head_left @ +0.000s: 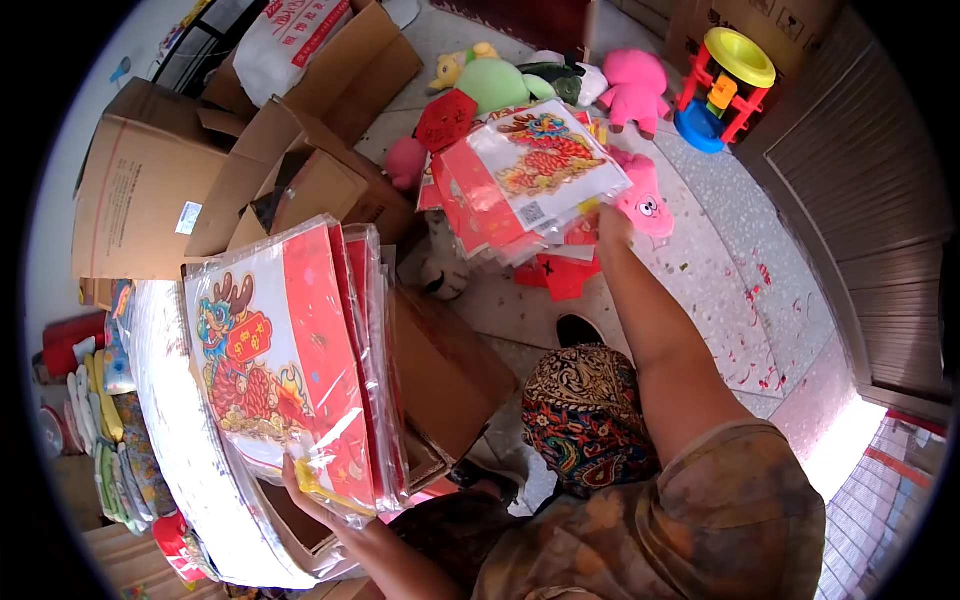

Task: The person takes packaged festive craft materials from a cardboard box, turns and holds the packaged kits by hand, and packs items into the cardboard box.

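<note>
On the left, my left hand (305, 497) grips the lower edge of a thick stack of plastic-wrapped dragon-print packets (265, 350), red and white, tilted up over an open cardboard box (450, 365). Farther off, my right hand (614, 226) is closed on the near right corner of a second bunch of dragon-print packets (560, 165). Its fingers are partly hidden by the plastic. Beneath that bunch lie red paper pieces (560, 278) on the floor. A pink plush toy (648, 205) with a round eye is right beside my right hand.
Several open cardboard boxes (150, 190) stand at the upper left. Beyond the packets lie a green plush toy (495, 85), a pink plush toy (635, 88) and a yellow, red and blue plastic toy (738, 65). Folded cloths (110, 440) are stacked at far left. Red scraps (768, 380) dot the floor.
</note>
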Demonstrator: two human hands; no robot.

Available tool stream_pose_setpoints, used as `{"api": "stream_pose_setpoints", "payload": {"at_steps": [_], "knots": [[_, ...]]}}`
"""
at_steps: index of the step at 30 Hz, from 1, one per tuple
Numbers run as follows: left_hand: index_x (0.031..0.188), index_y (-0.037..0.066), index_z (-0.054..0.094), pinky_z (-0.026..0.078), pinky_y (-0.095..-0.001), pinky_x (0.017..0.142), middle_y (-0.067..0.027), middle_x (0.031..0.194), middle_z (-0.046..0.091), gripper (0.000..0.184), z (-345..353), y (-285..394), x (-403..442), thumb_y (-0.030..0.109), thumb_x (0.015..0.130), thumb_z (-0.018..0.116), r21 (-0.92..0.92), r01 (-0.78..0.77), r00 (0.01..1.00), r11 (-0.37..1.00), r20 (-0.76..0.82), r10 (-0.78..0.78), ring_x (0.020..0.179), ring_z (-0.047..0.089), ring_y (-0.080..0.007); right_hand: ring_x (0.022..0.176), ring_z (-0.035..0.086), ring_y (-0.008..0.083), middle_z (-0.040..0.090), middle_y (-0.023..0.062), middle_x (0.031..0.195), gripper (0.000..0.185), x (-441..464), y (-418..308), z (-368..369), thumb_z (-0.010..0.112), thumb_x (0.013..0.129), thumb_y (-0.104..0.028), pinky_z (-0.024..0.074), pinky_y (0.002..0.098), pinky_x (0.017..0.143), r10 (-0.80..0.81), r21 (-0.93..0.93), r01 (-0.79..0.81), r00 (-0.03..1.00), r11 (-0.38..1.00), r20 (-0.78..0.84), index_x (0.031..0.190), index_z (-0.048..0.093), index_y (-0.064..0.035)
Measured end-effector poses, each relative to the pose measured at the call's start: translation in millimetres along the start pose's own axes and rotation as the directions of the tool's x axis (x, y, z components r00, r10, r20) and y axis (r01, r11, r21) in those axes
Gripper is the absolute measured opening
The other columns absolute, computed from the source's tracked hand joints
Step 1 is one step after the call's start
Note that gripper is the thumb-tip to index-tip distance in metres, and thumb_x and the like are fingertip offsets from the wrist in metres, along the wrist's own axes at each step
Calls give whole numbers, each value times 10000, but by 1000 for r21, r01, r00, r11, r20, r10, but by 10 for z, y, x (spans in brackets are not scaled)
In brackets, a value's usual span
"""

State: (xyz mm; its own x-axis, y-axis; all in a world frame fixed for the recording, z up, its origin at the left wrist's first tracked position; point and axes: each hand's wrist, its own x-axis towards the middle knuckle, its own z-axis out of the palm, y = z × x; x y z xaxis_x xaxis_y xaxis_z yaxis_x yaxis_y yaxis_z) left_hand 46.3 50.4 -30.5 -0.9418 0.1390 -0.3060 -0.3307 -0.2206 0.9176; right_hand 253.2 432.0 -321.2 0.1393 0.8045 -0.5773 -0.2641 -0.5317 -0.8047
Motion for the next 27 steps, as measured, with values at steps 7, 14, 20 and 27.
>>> {"api": "stream_pose_setpoints", "payload": {"at_steps": [7,14,20,27], "knots": [[1085,44,440,409,-394,771,-115,998,484,465,-27,17,42,334,729,514,-48,92,995,995,50,-89,915,483,-242,628,511,159,526,47,732,179,-35,17,-449,561,746,-202,454,315,586,256,458,-182,961,870,-105,862,532,-70],[1096,36,428,417,-406,767,-122,987,499,472,38,11,-14,331,737,512,-108,146,982,983,133,-131,896,502,-256,841,561,263,563,93,946,256,39,221,-261,608,753,-65,491,422,707,209,275,-210,977,938,36,993,519,-64],[1109,19,416,448,-393,745,-126,991,507,435,-10,19,24,273,766,500,-154,191,965,969,211,-157,873,521,-263,925,534,238,546,85,996,259,45,136,-366,562,786,-65,476,377,774,147,460,-227,968,859,203,1034,495,-36],[1106,21,422,449,-412,763,-140,995,517,416,-19,33,32,261,774,496,-213,238,949,948,261,-179,887,528,-266,923,537,203,550,84,1020,250,-242,-536,-574,479,835,-64,444,326,826,-151,374,32,944,927,295,1083,471,-36]]}}
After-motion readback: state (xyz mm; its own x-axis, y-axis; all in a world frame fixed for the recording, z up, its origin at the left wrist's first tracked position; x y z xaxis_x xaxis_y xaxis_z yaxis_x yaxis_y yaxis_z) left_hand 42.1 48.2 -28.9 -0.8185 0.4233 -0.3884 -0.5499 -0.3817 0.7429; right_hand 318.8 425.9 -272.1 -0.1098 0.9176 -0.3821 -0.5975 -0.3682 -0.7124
